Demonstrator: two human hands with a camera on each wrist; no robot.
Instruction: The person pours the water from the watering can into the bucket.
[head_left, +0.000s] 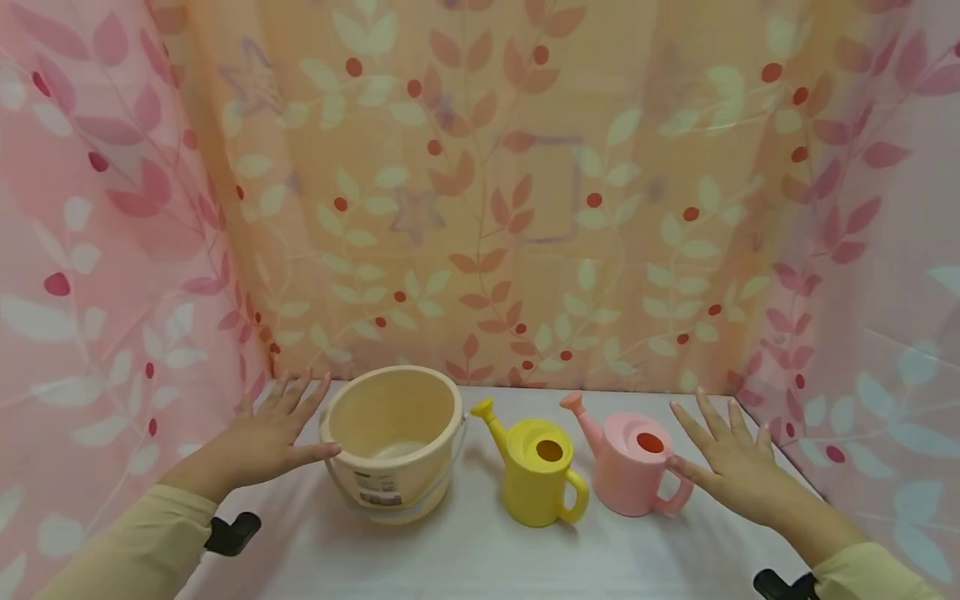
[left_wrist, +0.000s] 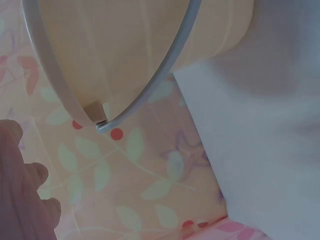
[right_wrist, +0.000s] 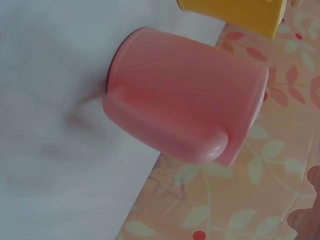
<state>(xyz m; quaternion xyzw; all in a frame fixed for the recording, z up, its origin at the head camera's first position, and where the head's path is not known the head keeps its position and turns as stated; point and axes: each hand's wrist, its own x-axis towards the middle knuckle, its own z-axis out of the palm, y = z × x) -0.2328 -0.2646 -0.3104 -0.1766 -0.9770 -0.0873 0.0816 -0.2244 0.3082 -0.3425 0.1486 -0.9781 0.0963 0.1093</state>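
Note:
A cream bucket (head_left: 386,467) with a grey handle stands upright on the white table, left of centre. My left hand (head_left: 262,437) is at its left side, fingers spread and straight, the thumb near the rim; whether it touches cannot be told. A yellow watering can (head_left: 536,483) stands right of the bucket, its spout up to the left. Beside it is a pink watering can (head_left: 630,471), handle to the right. My right hand (head_left: 738,462) spreads its fingers just right of that can, thumb close to the handle (right_wrist: 165,125). Neither hand grips anything.
Patterned cloth walls enclose the white table (head_left: 480,558): an orange one (head_left: 495,208) behind, pink ones on the left (head_left: 112,250) and right (head_left: 885,292). Black wrist straps (head_left: 232,533) show at both sleeves.

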